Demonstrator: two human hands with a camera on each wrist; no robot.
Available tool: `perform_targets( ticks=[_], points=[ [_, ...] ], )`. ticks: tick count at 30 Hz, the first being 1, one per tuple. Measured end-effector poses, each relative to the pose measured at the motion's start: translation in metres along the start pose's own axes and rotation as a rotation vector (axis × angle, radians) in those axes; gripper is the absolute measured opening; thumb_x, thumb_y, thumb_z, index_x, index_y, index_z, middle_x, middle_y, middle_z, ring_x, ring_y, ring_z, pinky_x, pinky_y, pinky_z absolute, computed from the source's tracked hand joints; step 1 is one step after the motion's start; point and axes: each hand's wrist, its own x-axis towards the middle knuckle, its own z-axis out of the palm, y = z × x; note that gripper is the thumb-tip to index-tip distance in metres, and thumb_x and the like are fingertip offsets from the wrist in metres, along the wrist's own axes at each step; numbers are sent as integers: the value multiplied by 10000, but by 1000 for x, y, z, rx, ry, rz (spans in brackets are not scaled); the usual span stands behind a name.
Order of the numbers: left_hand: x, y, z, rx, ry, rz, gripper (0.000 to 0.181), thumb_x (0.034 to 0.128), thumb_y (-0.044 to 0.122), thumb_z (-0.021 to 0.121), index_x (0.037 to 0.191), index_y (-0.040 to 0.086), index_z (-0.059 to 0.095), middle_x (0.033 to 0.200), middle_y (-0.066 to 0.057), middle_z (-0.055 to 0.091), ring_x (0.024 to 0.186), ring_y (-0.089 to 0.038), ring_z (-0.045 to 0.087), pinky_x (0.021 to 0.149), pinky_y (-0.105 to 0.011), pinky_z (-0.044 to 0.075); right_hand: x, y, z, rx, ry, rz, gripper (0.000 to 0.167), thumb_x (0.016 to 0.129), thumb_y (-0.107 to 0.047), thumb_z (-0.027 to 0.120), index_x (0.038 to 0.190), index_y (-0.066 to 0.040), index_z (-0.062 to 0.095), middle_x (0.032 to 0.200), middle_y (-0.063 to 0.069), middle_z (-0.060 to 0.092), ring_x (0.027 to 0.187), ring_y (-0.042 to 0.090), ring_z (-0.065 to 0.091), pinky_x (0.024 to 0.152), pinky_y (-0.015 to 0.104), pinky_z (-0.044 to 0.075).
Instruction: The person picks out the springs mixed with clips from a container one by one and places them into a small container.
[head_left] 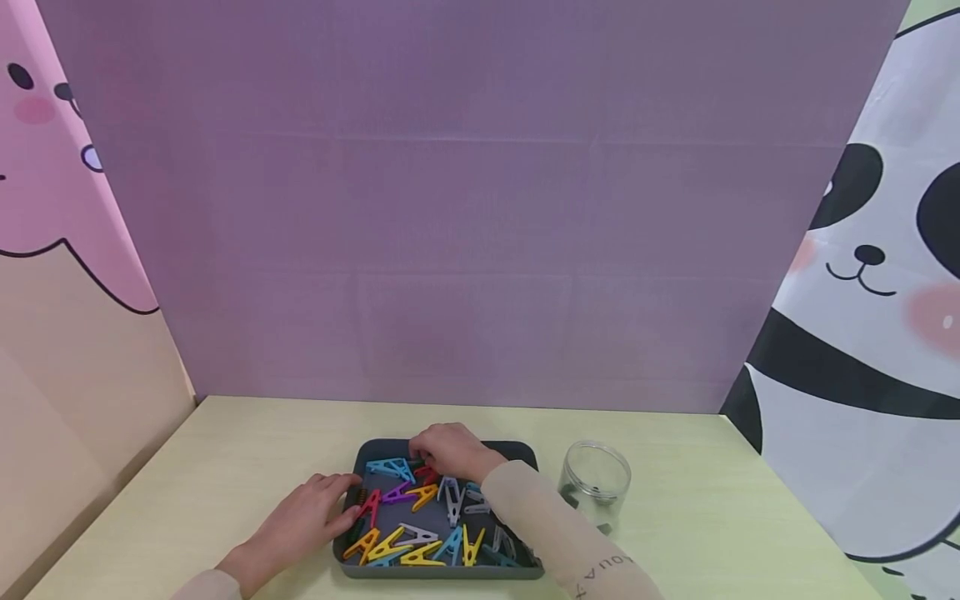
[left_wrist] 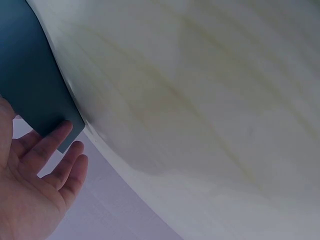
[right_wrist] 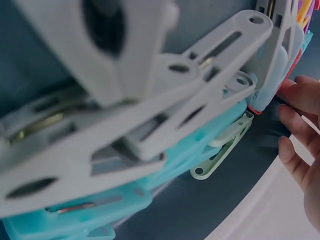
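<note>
A dark grey tray (head_left: pixel 438 573) holds many plastic clothespins. My left hand (head_left: pixel 300 521) holds its left edge, the thumb over the rim and a finger against the outer wall (left_wrist: pixel 42 75), as the left wrist view shows. My right hand (head_left: pixel 453 450) reaches into the far side, fingers bent down at a red clothespin (head_left: pixel 427 473). In the right wrist view its fingertips (right_wrist: pixel 287 110) are beside the clothespins at the tray wall; whether they pinch one is hidden. Grey clothespins (right_wrist: pixel 225 45), blue ones (right_wrist: pixel 195 140) and a pale green clothespin (right_wrist: pixel 225 150) lie nearer that camera.
A clear round jar (head_left: pixel 597 475) stands right of the tray, with a few dark pieces in it. The light wooden table (head_left: pixel 712 517) ends at a purple backdrop (head_left: pixel 465 250). Yellow clothespins (head_left: pixel 423 554), blue clothespins (head_left: pixel 390 468) and a purple clothespin (head_left: pixel 397 493) lie loosely in the tray.
</note>
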Motion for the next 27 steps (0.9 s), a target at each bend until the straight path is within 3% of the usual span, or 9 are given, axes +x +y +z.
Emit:
perform_targets(
  ticks=[8,16,21,27],
  points=[
    [1,-1,2,1,-1,-1,419,825,380,637,1178,165,567,1174,-26,606,1027,-186,535,928,-446,452,0,-1,1,19,5,10,177,856,-116,617,993,-214,671,858,-109,664,739,30,553,788,200,499],
    [1,-1,3,-11,0,-1,414,828,371,637,1181,168,565,1175,-22,604,1029,-183,534,926,-445,453,-1,1,-4,53,-47,10,182,820,-170,673,993,-224,657,849,-104,633,746,32,527,772,195,486],
    [1,-2,3,-18,-1,-5,410,830,371,634,1181,170,564,1173,-23,604,1028,-184,533,923,-446,455,-2,1,-4,83,-20,14,151,860,-138,617,982,-206,672,907,-96,661,774,40,558,805,202,493],
    [2,-3,3,-26,3,-12,413,824,363,644,1182,172,564,1168,-21,605,1027,-180,534,921,-445,459,-1,1,-1,42,10,-6,160,875,-118,587,978,-202,676,925,-91,675,779,35,581,792,198,500]
  ],
)
